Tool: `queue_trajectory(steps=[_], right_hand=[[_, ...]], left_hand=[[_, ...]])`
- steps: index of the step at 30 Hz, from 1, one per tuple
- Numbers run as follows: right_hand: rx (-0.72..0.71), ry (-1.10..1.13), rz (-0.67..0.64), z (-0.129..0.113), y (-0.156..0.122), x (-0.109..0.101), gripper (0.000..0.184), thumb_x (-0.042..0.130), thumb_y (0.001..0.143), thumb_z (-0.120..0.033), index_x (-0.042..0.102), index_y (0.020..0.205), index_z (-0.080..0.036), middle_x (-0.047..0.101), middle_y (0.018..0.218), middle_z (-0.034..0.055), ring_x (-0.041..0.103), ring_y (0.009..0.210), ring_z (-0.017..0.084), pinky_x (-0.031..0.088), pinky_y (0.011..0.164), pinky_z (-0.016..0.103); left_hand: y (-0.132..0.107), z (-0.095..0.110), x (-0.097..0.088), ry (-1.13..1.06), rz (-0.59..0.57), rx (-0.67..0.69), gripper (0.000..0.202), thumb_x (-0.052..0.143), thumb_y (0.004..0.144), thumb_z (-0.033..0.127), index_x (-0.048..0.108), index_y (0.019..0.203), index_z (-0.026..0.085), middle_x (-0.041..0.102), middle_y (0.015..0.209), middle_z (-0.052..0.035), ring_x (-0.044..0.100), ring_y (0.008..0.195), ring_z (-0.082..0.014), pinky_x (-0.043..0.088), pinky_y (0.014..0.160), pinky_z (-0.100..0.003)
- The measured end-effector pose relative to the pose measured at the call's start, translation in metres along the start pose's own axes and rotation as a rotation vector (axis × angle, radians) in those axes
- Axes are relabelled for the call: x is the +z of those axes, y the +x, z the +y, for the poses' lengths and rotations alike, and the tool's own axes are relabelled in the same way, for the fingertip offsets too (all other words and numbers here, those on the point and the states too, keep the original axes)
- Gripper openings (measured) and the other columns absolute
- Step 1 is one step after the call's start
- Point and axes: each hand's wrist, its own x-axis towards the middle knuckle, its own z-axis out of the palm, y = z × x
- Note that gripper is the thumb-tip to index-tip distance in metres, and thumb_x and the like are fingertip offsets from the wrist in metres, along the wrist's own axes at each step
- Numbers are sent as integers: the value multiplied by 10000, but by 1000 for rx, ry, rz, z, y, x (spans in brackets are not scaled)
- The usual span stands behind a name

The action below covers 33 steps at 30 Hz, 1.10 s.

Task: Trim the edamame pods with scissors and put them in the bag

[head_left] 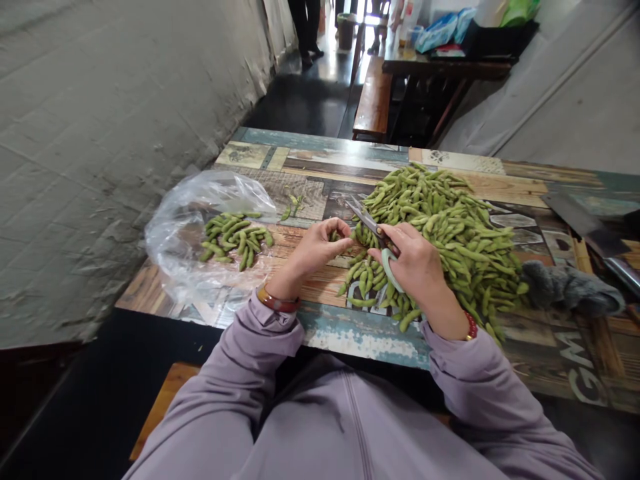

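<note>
My right hand (417, 267) grips a pair of scissors (374, 233) with a pale green handle, blades pointing up and left. My left hand (316, 248) pinches a green edamame pod (334, 235) just left of the blades. A big heap of edamame pods (445, 227) lies under and to the right of my right hand. A smaller batch of pods (233, 237) rests on a clear plastic bag (185, 240) at the left. Both hands hover over the patterned wooden table (350, 330).
A grey furry thing (565, 287) and a cleaver-like blade (587, 223) lie at the table's right. A few loose pods (293, 205) sit past the bag. A wooden bench (374, 100) and another loaded table (450, 63) stand beyond. A grey wall (100, 133) runs along the left.
</note>
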Motion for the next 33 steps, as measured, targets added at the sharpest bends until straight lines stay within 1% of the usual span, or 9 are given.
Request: queue_trajectory(steps=[4, 9, 12, 15, 17, 21, 23, 28, 33], right_hand=[[-2, 14, -21, -2, 0, -1, 348, 693, 873, -300, 660, 1206, -207, 698, 1077, 83, 682, 877, 237, 524, 728, 329], [-13, 29, -55, -4, 0, -2, 352, 683, 871, -284, 659, 1215, -213, 697, 1085, 75, 678, 809, 208, 514, 694, 318], [-16, 23, -58, -3, 0, -2, 356, 687, 868, -292, 658, 1214, -216, 695, 1083, 73, 677, 807, 206, 511, 687, 315], [-13, 24, -67, -3, -1, -1, 356, 688, 867, -294, 658, 1215, -223, 695, 1080, 69, 678, 806, 202, 510, 686, 309], [-14, 29, -77, -4, -1, -1, 368, 698, 860, -298, 657, 1219, -225, 696, 1085, 63, 677, 795, 197, 507, 669, 307], [-25, 32, -101, -6, -1, -1, 391, 721, 845, -295, 657, 1224, -223, 694, 1084, 55, 674, 784, 194, 503, 646, 309], [-28, 32, -106, -7, -1, -2, 399, 727, 839, -290, 656, 1226, -225, 693, 1087, 57, 673, 791, 197, 505, 652, 311], [-45, 33, -115, -7, -1, -3, 392, 732, 831, -266, 653, 1213, -225, 691, 1078, 68, 672, 855, 216, 507, 687, 316], [-61, 40, -114, -7, -1, -1, 387, 741, 827, -277, 652, 1199, -215, 689, 1073, 80, 671, 917, 237, 511, 718, 323]], left_hand=[[-1, 3, 0, -228, 39, -123, 271, 774, 727, 343, 645, 852, 141, 515, 645, 44, 351, 496, -49, 258, 485, -217], [0, 3, 1, -431, 85, -139, 302, 829, 672, 345, 653, 795, 133, 514, 617, 45, 346, 472, -32, 231, 460, -202], [1, 3, 1, -485, 117, -137, 311, 856, 638, 315, 653, 793, 137, 539, 633, 44, 380, 489, -34, 268, 474, -194], [1, 1, 1, -504, 162, -93, 318, 875, 618, 294, 646, 776, 141, 581, 694, 32, 469, 571, -50, 348, 533, -188], [1, 0, 0, -507, 165, -62, 320, 877, 622, 289, 635, 770, 142, 587, 723, 28, 495, 606, -57, 368, 549, -185], [0, 1, 0, -475, 97, -98, 340, 865, 646, 307, 601, 797, 154, 535, 652, 50, 407, 495, -40, 291, 451, -188], [-1, 2, 1, -465, 78, -117, 367, 868, 638, 316, 579, 806, 165, 525, 633, 59, 389, 467, -38, 282, 433, -186], [-3, 3, 3, -374, 123, -102, 389, 873, 634, 337, 556, 795, 178, 499, 602, 76, 382, 445, -34, 303, 435, -182], [-3, 1, 5, -294, 119, -70, 386, 874, 627, 385, 582, 762, 172, 500, 589, 66, 376, 453, -43, 300, 443, -201]])
